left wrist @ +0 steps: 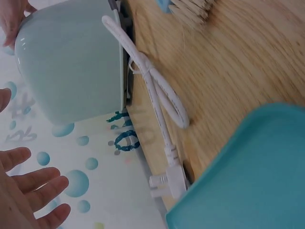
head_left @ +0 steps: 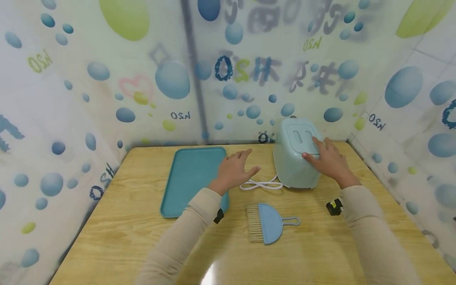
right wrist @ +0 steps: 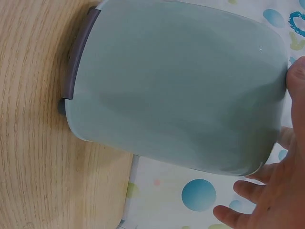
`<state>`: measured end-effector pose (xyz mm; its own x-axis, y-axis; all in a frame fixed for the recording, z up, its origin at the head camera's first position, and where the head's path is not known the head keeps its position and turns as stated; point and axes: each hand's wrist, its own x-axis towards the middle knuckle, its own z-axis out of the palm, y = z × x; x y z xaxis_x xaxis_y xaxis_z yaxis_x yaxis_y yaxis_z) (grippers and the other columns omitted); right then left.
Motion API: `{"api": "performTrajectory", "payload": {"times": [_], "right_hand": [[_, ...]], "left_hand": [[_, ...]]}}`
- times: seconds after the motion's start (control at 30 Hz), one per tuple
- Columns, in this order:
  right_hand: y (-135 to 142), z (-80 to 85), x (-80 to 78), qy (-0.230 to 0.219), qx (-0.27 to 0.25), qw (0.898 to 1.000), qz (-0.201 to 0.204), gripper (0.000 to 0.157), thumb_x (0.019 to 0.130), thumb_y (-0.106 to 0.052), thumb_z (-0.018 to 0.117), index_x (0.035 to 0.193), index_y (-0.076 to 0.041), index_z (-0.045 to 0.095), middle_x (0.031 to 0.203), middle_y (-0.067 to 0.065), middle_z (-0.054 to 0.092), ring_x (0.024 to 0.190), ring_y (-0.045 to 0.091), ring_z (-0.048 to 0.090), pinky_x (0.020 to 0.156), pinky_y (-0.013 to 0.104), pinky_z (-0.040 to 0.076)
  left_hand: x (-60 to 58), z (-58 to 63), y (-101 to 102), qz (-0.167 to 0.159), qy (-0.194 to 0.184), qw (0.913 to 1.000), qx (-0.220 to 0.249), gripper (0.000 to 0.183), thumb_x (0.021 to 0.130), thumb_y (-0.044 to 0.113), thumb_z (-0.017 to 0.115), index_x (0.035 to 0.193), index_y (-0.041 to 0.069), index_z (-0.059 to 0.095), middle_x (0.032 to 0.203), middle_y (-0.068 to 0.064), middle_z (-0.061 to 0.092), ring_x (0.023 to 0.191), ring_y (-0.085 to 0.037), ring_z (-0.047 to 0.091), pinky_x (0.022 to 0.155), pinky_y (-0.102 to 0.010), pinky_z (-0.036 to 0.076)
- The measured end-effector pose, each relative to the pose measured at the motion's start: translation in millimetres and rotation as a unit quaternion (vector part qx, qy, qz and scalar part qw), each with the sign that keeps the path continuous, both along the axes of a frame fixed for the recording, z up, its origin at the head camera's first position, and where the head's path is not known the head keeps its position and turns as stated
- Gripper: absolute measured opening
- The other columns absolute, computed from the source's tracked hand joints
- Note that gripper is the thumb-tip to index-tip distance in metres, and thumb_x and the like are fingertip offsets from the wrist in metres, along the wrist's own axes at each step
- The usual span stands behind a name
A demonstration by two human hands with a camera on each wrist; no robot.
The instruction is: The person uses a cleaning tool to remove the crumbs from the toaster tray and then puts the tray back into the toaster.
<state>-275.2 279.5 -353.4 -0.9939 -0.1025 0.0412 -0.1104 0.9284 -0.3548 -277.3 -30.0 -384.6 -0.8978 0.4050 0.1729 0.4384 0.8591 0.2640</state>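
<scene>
Left hand (head_left: 233, 170) loose, right hand (head_left: 329, 160) uncurled on toaster (head_left: 293, 166) near counter (head_left: 320, 245) edge at one o'clock; I see plug (left wrist: 176, 182) only from left wrist.

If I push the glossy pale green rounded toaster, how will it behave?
The toaster probably feels slick, given its shine. Its smooth, boxy form looks rigid, so flexing seems unlikely. The looped white cord beside it would likely drag along.

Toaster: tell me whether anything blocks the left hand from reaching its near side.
Nothing visible stands between the left hand and the toaster. The white cord lies low on the table between them, and the right hand is at the toaster's other side.
</scene>
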Motion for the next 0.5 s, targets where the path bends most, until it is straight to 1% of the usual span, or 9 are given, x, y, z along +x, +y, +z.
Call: {"api": "performTrajectory", "payload": {"times": [0.13,0.27,0.33,0.4,0.43,0.47,0.5], "right_hand": [[-0.4,-3.1,0.0,-0.002,-0.007,1.000,0.002,0.087,0.095,-0.065,0.034,0.154,-0.004,0.012,0.153,0.038,0.003,0.137,0.061,0.012,0.100,0.080,0.017],[0.5,-7.2,0.2,0.000,-0.019,1.000,0.005,0.087,0.096,-0.065,0.033,0.153,-0.002,0.013,0.153,0.039,0.004,0.136,0.062,0.014,0.098,0.080,0.020],[0.9,-8.9,0.0,0.003,-0.022,1.000,0.004,0.087,0.096,-0.065,0.033,0.153,-0.002,0.014,0.153,0.039,0.004,0.136,0.063,0.015,0.098,0.080,0.021],[1.4,-10.5,-0.4,0.008,-0.024,1.000,0.002,0.088,0.096,-0.065,0.034,0.153,-0.001,0.013,0.153,0.039,0.005,0.135,0.062,0.016,0.098,0.079,0.022],[1.4,-11.1,-0.5,0.008,-0.027,1.000,0.002,0.088,0.095,-0.065,0.034,0.153,-0.001,0.013,0.153,0.038,0.004,0.136,0.062,0.016,0.098,0.079,0.022],[1.6,-11.8,-0.7,0.006,-0.029,1.000,0.001,0.089,0.095,-0.065,0.033,0.153,0.000,0.012,0.154,0.038,0.003,0.136,0.062,0.015,0.098,0.079,0.022],[1.4,-12.4,-0.5,0.006,-0.033,0.999,0.001,0.089,0.095,-0.065,0.034,0.153,0.000,0.012,0.154,0.038,0.002,0.136,0.063,0.015,0.098,0.079,0.022]], "left_hand": [[-1.6,-3.7,10.6,0.003,-0.022,0.9996,0.017,0.075,0.093,0.065,0.042,0.151,0.019,0.030,0.146,-0.011,0.047,0.130,-0.031,0.050,0.107,-0.052,0.038],[-5.2,-10.3,21.4,0.011,-0.051,0.9980,0.034,0.078,0.093,0.066,0.040,0.153,0.019,0.025,0.147,-0.012,0.047,0.126,-0.033,0.053,0.106,-0.052,0.039],[-7.2,-13.3,26.5,0.017,-0.064,0.9968,0.044,0.080,0.093,0.067,0.038,0.154,0.018,0.022,0.148,-0.012,0.046,0.114,-0.032,0.061,0.102,-0.051,0.044],[-9.1,-15.2,31.0,0.022,-0.076,0.9954,0.054,0.082,0.093,0.068,0.038,0.155,0.018,0.018,0.149,-0.011,0.045,0.093,-0.029,0.067,0.093,-0.048,0.049],[-9.9,-16.1,33.0,0.023,-0.083,0.9946,0.059,0.083,0.093,0.068,0.037,0.155,0.017,0.017,0.149,-0.010,0.044,0.081,-0.026,0.067,0.084,-0.045,0.052],[-10.5,-16.9,34.9,0.024,-0.089,0.9938,0.062,0.083,0.093,0.068,0.037,0.155,0.017,0.016,0.149,-0.010,0.045,0.068,-0.024,0.064,0.074,-0.042,0.052],[-10.9,-17.4,36.8,0.025,-0.097,0.9928,0.066,0.084,0.093,0.068,0.037,0.155,0.017,0.015,0.149,-0.010,0.045,0.059,-0.021,0.059,0.065,-0.039,0.051]]}}
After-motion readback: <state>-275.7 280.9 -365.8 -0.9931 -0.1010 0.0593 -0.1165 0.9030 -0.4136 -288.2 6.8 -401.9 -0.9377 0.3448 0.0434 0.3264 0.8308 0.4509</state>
